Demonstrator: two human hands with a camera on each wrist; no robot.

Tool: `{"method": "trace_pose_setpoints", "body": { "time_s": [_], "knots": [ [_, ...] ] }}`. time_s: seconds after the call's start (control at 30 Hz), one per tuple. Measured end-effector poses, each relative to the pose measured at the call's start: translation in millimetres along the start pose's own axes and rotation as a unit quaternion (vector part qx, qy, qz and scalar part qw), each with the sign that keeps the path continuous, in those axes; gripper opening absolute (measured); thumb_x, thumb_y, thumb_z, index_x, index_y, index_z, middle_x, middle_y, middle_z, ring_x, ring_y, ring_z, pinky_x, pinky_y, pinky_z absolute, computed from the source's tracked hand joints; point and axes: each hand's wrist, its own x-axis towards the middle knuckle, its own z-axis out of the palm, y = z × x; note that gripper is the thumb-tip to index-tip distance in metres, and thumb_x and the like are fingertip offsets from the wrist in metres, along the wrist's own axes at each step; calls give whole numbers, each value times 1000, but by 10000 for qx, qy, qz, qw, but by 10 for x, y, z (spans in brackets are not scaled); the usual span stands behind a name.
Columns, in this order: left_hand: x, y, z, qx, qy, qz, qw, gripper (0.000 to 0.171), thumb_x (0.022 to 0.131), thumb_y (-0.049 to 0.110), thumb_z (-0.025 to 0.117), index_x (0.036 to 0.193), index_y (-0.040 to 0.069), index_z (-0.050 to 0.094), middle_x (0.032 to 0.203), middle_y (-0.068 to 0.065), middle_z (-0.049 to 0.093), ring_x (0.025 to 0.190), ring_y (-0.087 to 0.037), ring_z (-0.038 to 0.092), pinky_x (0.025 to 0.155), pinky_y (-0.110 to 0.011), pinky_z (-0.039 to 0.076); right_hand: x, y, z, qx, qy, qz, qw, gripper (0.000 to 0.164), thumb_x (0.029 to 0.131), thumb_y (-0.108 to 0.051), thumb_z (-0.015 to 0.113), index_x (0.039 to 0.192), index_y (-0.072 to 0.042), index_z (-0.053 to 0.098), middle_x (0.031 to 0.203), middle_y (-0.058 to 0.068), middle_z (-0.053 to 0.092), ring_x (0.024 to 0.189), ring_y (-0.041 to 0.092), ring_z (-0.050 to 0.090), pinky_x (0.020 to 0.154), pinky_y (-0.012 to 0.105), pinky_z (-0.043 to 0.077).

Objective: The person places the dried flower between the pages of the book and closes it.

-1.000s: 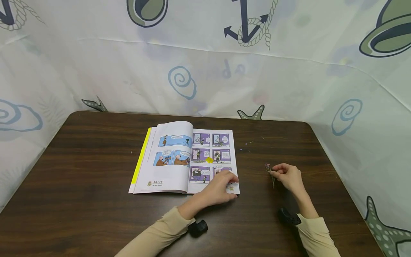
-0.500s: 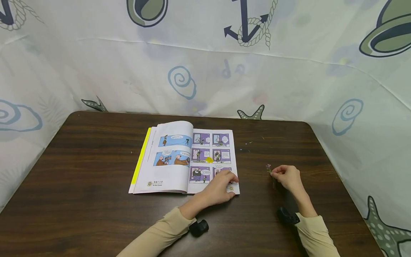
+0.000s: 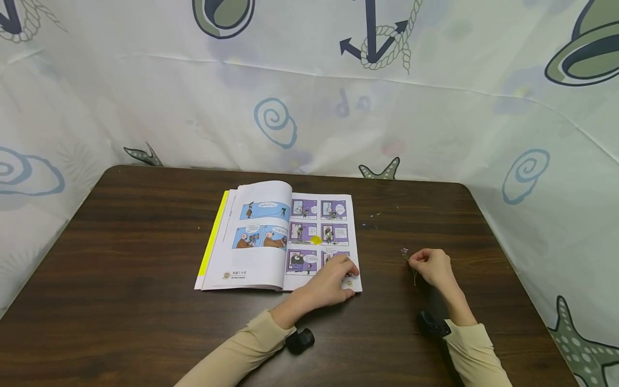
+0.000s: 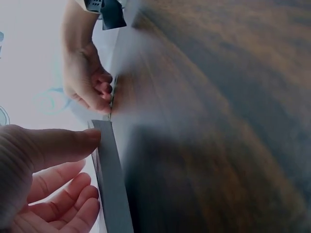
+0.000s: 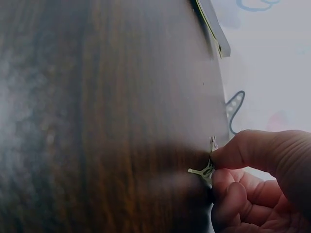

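Observation:
An open comic book (image 3: 263,264) lies on the dark wood table, with a small yellow patch (image 3: 316,240), perhaps a flower, on its right page. At that page's lower right corner my left hand (image 3: 323,285) rests, thumb and fingertips on the page; the left wrist view shows the thumb tip by the book's edge (image 4: 112,179). To the right of the book my right hand (image 3: 436,269) pinches a thin flower sprig (image 3: 404,252) between thumb and fingers, close to the tabletop. Its pinkish-purple head points away from me; in the right wrist view the green stem (image 5: 199,171) shows at the fingertips.
Tiny bits of petal (image 3: 371,216) are scattered on the table (image 3: 121,258) beyond the right page. A white patterned cloth (image 3: 193,113) hangs behind the table and along both sides. Each wrist wears a black device (image 3: 300,341).
The right hand and sprig have shifted very slightly; the sprig's stem turns a little in the pinch. The left hand stays on the page. The head view has tilted slightly.

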Motion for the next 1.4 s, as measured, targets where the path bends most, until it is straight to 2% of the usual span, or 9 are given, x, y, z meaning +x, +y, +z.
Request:
{"method": "trace_pose_setpoints", "body": {
  "time_s": [0.3, 0.47, 0.6, 0.77, 0.93, 1.17, 1.4],
  "knots": [
    [24, -28, -63, -190, -91, 80, 9997, 21, 75, 9, 76, 93, 2, 68, 90, -5, 59, 81, -16, 52, 75, -24, 42, 3, -3, -25, 43, 85, -23, 10000, 11, 80, -5, 61, 75, 3, 67, 58, 1, 60, 49, 10, 47, 46, 26, 38],
    [17, -54, -77, -296, 40, 241, 9993, 13, 78, 4, 69, 91, 2, 70, 86, -5, 61, 79, -15, 55, 72, -23, 43, 9, -28, -71, 156, 120, 45, 9998, 13, 81, -6, 61, 78, 5, 67, 58, 1, 59, 49, 10, 48, 45, 25, 39],
    [5, -62, -80, -429, 255, 205, 9985, 12, 76, 0, 69, 88, 0, 69, 81, -6, 61, 73, -13, 53, 66, -19, 42, 22, -60, -104, 220, 138, 152, 9995, 13, 82, -7, 60, 80, 5, 67, 58, 0, 59, 50, 10, 48, 45, 25, 38],
    [-24, -41, -112, -678, 576, -70, 9960, 9, 72, -3, 69, 78, 1, 64, 71, -4, 60, 64, -10, 51, 59, -17, 42, 37, -106, -131, 360, 112, 269, 9989, 14, 82, -7, 59, 83, 5, 67, 59, -1, 59, 52, 10, 51, 45, 25, 38],
    [-61, -19, -195, -916, 837, -324, 9917, 10, 70, -5, 65, 74, 3, 60, 66, -2, 58, 59, -8, 52, 55, -16, 43, 50, -152, -138, 329, 215, 173, 9991, 14, 82, -8, 60, 83, 5, 67, 59, 0, 59, 52, 10, 50, 45, 25, 38],
    [-141, -58, -327, -1029, 1364, -331, 9847, 14, 72, -4, 66, 69, 6, 55, 62, 0, 56, 57, -7, 51, 53, -17, 43, 76, -203, -118, 316, 313, -46, 9990, 13, 82, -7, 62, 82, 5, 67, 57, 1, 57, 49, 10, 46, 43, 24, 36],
    [-252, -100, -482, -1159, 1778, -361, 9766, 12, 71, -3, 66, 69, 4, 57, 60, -1, 56, 55, -6, 50, 51, -18, 43, 99, -304, -110, 358, 355, -110, 9987, 13, 82, -7, 63, 81, 4, 67, 58, 0, 57, 51, 11, 44, 45, 24, 35]
  ]
}}
